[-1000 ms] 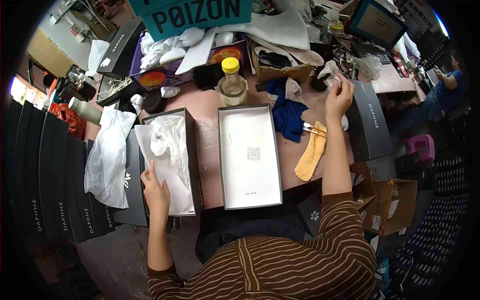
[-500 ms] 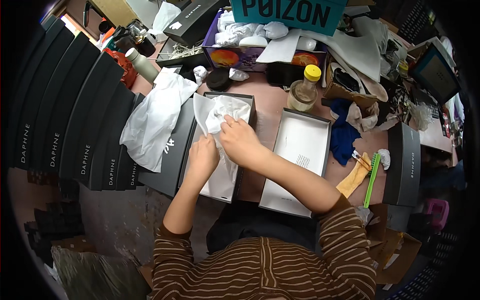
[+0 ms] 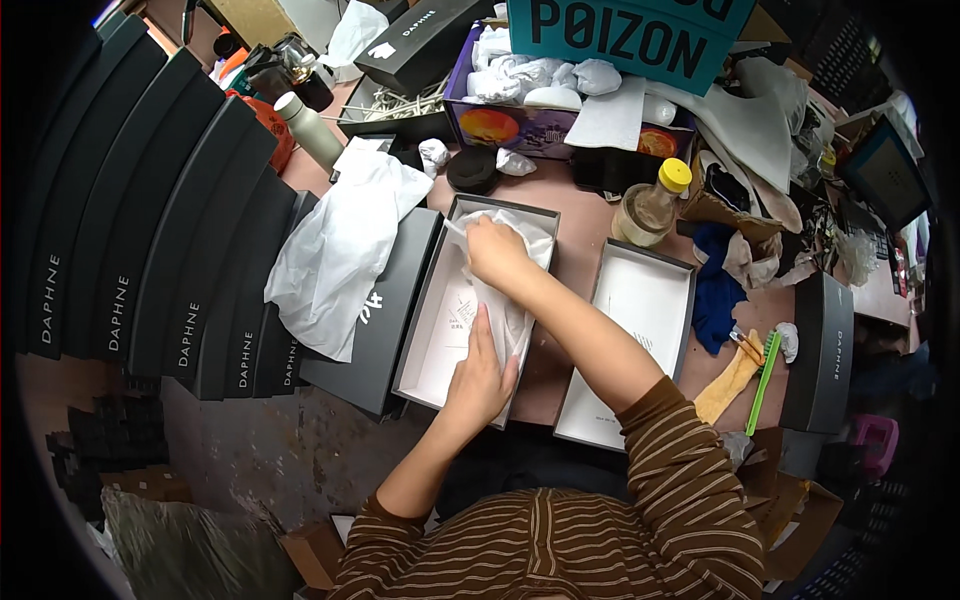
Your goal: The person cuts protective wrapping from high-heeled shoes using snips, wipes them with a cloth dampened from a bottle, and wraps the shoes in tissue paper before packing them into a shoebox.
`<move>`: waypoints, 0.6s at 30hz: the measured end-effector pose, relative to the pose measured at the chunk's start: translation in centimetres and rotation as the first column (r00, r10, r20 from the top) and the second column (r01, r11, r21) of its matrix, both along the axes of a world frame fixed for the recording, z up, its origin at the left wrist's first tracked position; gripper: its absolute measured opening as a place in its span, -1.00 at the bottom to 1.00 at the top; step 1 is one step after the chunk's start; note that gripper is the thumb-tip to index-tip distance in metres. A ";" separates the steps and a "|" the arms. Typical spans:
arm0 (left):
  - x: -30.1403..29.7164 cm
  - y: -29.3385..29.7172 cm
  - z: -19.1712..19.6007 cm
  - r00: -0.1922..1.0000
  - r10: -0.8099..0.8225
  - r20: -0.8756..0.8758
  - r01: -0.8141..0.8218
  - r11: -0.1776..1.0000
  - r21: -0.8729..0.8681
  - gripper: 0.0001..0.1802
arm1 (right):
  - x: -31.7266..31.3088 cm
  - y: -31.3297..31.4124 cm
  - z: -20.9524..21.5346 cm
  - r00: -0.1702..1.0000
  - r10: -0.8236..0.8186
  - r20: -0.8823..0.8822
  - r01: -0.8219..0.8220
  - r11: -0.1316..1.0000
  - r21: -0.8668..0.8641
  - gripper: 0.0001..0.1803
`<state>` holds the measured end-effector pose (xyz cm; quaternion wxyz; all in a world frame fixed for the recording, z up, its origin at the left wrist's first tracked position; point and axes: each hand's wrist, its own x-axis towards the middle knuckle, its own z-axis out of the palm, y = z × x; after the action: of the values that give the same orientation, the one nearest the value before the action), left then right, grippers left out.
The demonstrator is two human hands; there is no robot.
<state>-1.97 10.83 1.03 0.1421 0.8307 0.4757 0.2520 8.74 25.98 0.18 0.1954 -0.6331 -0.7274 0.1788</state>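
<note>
An open shoe box (image 3: 428, 358), dark outside and white inside, lies in front of me. White tissue paper (image 3: 513, 330) is bunched along its right side, and whatever it may wrap is hidden. My right hand (image 3: 497, 253) is closed on the tissue at the far end of the box. Nearer to me, my left hand (image 3: 482, 378) lies with fingers stretched out against the tissue, thumb apart. Right of the box is a second white-lined tray or lid (image 3: 610, 375). To the left, a loose sheet of white paper (image 3: 345, 260) drapes over a closed dark box (image 3: 350, 375).
Dark shoe boxes (image 3: 150, 230) stand stacked at the left. Behind are a pale bottle (image 3: 308, 130), a round black tin (image 3: 472, 170) and a yellow-capped jar (image 3: 648, 208). A green brush (image 3: 765, 385), yellow cloth (image 3: 728, 388) and blue cloth (image 3: 718, 300) lie at the right.
My left hand has let go of the paper's edge and moved nearer to me, opening flat. The tissue now lies along the box's right side, baring the white bottom. The view has shifted slightly.
</note>
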 end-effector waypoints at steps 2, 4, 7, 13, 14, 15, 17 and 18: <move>0.0 0.1 -0.3 0.990 -0.031 0.136 0.024 0.998 0.057 -0.47 | 0.2 0.8 -0.2 0.993 -0.059 0.105 0.052 0.996 0.068 -0.67; 0.4 0.4 0.8 0.999 -0.026 -0.048 0.014 0.973 -0.228 -0.44 | 0.1 1.5 -1.3 0.955 -0.104 0.279 0.066 0.988 0.142 -0.72; 0.1 -0.2 1.6 0.972 -0.062 -0.229 -0.062 0.864 -0.500 -0.40 | -0.6 0.9 -1.8 0.889 -0.133 0.438 0.047 0.978 0.202 -0.77; -1.4 0.4 1.0 0.995 -0.054 -0.081 0.006 0.869 -0.495 -0.40 | -0.7 -0.7 4.4 0.881 -0.238 0.408 0.008 0.871 0.491 -0.81; -1.2 0.3 1.2 0.994 -0.051 -0.101 -0.006 0.868 -0.497 -0.41 | -1.1 -1.0 4.2 0.873 -0.249 0.419 0.016 0.874 0.485 -0.81; -1.0 0.1 1.4 0.992 -0.049 -0.120 -0.018 0.867 -0.498 -0.42 | -2.0 -1.5 3.8 0.840 -0.163 0.517 -0.075 0.910 0.409 -0.79; -1.0 0.1 2.2 0.994 -0.048 -0.102 -0.014 0.845 -0.534 -0.42 | -3.2 -2.8 2.8 0.723 0.045 0.689 -0.222 0.960 0.171 -0.76; -1.3 0.1 2.9 0.997 -0.047 -0.066 0.001 0.823 -0.568 -0.41 | -3.2 -3.4 2.3 0.642 0.168 0.748 -0.267 0.964 0.013 -0.76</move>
<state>-3.27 10.97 3.91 0.3673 0.7658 0.5239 0.0651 5.55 22.60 2.47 -0.1012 -0.5453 -0.8240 -0.1159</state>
